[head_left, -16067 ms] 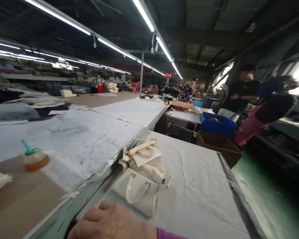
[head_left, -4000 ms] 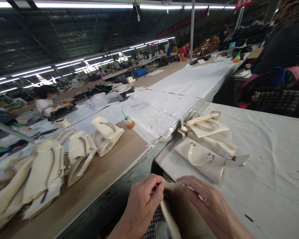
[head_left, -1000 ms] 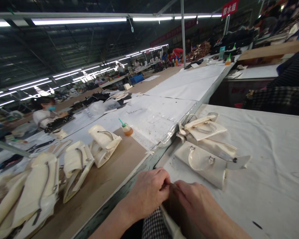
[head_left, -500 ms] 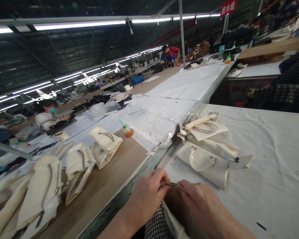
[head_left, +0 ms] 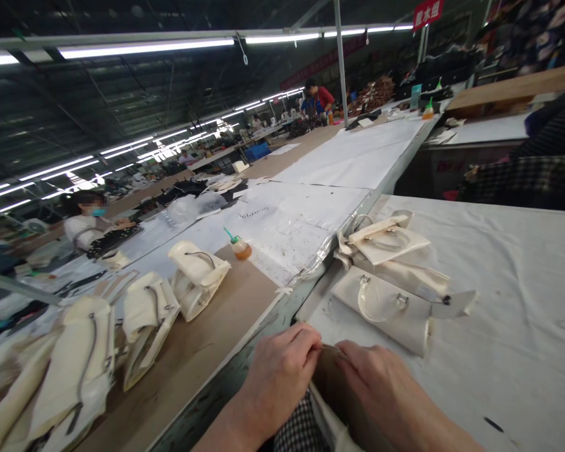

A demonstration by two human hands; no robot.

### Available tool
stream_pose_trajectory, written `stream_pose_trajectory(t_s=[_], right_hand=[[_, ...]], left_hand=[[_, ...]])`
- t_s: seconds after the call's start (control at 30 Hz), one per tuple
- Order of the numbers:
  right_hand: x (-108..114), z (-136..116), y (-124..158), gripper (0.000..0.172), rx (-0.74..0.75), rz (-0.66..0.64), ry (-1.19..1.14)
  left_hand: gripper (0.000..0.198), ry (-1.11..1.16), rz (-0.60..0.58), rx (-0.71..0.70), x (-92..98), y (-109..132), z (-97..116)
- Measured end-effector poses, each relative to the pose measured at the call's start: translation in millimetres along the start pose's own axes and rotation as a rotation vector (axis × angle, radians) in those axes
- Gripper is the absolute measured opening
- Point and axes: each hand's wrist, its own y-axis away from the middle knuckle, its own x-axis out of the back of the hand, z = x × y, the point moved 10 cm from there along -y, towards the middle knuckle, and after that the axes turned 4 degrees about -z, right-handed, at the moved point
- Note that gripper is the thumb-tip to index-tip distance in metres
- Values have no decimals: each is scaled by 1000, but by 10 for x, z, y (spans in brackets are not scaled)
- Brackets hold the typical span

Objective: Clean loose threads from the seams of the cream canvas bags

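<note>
Both hands are at the bottom centre, gripping the upper edge of a cream bag piece with a tan inside (head_left: 332, 383). My left hand (head_left: 285, 370) pinches the edge at its left corner, fingers curled closed. Close beside it, my right hand (head_left: 376, 383) is closed on the same edge, thumb toward the inside. The piece hangs open toward me, its lower part cut off by the frame. Just beyond my right hand lies a cream handbag (head_left: 383, 307) with a looped handle. Behind that handbag rests another cream bag (head_left: 388, 242).
Several cream bag bodies with dark zippers (head_left: 89, 358) stand on brown board at left. A glue bottle with green nozzle (head_left: 240, 247) stands near the white-covered table (head_left: 311, 207). A co-worker (head_left: 89, 220) sits at far left. A dark strip (head_left: 493, 424) lies at lower right.
My left hand has shifted slightly right along the edge, and its fingers have rolled over further. My right hand stays nearly in place. The view has tilted very slightly.
</note>
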Motion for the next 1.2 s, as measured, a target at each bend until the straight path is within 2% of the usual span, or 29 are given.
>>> stream_pose_trajectory(t_s=[0.23, 0.43, 0.8, 1.07, 1.2], right_hand=[[-12, 10, -21, 24, -46, -66, 16], [18, -8, -12, 26, -66, -90, -40], [-11, 32, -26, 25, -130, -127, -61], [20, 61, -47, 25, -139, -76, -57], [40, 65, -24, 26, -108, -33, -74]], left_hand=[[21, -129, -115, -3, -42, -73, 31], [19, -157, -172, -67, -86, -62, 77], [17, -164, -263, -83, -150, -26, 123], [18, -94, -277, -83, -162, -43, 106], [22, 51, -219, 28, -123, -41, 2]])
